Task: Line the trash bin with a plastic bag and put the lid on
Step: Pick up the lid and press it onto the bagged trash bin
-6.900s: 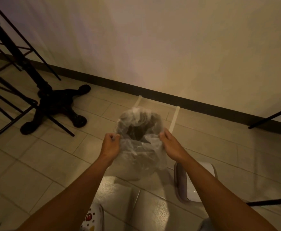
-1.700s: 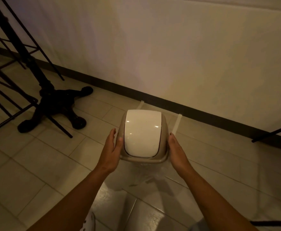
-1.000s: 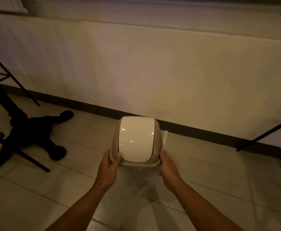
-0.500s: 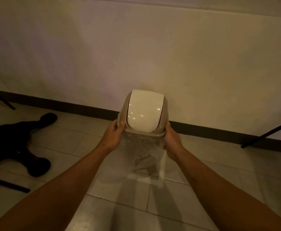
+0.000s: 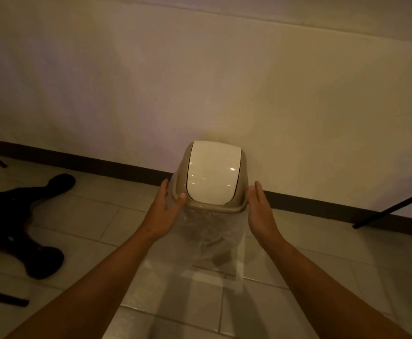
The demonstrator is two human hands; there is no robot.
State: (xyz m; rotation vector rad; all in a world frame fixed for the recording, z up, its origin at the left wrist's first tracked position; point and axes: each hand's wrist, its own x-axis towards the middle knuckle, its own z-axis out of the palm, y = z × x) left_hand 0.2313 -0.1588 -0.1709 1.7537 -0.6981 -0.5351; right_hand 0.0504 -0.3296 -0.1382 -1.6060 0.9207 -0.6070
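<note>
The trash bin stands on the tiled floor against the wall, its body showing only dimly through the clear plastic bag (image 5: 207, 233) that hangs down over its sides. A tan lid (image 5: 214, 209) with a white swing flap (image 5: 213, 174) sits on top. My left hand (image 5: 161, 216) lies flat along the lid's left side, fingers straight and thumb resting on the tan rim. On the other side, my right hand (image 5: 260, 214) is flat and open, a small gap away from the lid.
A black stand base (image 5: 17, 228) spreads over the floor at the left, with a black bar (image 5: 2, 298) below it. A thin black rod (image 5: 393, 209) slants down at the right. A dark baseboard (image 5: 102, 165) runs along the wall behind the bin.
Half a second ago both hands gripped the lidded bin. Now the bin rests against the wall, my fingers have straightened, and my right hand has come off the lid.
</note>
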